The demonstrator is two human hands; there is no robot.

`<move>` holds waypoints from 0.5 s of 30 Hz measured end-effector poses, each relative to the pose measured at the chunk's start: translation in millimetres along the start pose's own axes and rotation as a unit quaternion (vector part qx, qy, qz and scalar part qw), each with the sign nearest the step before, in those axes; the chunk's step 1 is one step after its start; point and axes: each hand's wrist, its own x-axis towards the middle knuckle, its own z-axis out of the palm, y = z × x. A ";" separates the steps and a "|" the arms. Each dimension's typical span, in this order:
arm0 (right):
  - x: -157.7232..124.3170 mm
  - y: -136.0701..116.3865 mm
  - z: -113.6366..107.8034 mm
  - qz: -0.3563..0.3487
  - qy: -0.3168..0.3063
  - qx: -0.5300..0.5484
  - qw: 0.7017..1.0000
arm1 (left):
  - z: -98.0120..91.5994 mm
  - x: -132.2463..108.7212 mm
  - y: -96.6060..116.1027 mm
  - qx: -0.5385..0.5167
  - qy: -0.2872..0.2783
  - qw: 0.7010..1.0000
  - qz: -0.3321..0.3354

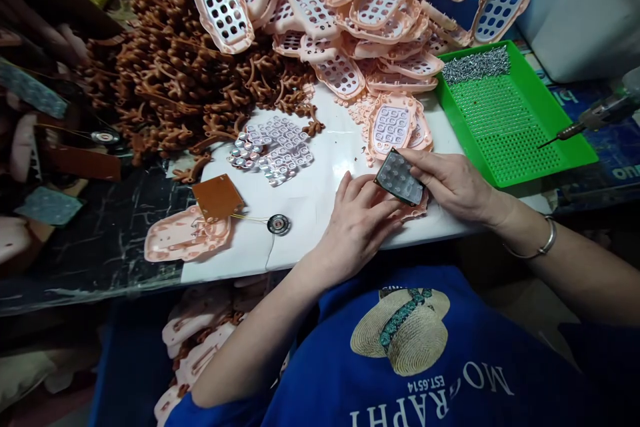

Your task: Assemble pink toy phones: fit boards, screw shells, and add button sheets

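Observation:
My right hand (453, 183) pinches a circuit board (400, 177) by its upper right edge, thumb on top. A grey, bumpy key sheet covers the face of the board. Beside it, my left hand (357, 223) is palm down with its fingers stretched out; some fingertips are hidden behind the board. A pink plastic shell (416, 208) shows partly beneath the board and the left fingers. Just beyond lies another pink shell (393, 125) with a clear keypad sheet seated in it.
Pink shells (345, 20) are heaped at the back, next to brown antler-like parts (185, 73). A green tray (515, 127) holds screws (477, 65), with an electric screwdriver (595, 113) above. Clear keypads (285, 150), a brown board (219, 197), a wired speaker (279, 224) and a shell back (175, 238) lie left.

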 end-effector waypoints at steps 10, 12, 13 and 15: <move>5.6 2.7 1.6 0.042 -0.028 0.069 0.996 | 3.6 -0.8 -0.9 0.002 0.006 1.000 0.001; 6.2 2.2 1.4 0.032 -0.029 0.066 0.997 | 4.1 -0.7 -1.1 0.006 0.011 1.000 0.001; 6.4 1.9 1.4 0.027 -0.028 0.060 0.997 | 4.5 -0.7 -1.0 0.010 0.012 1.000 0.001; 6.4 1.5 1.4 0.015 -0.023 0.042 0.999 | 5.1 -0.8 -0.8 0.013 0.011 1.000 0.000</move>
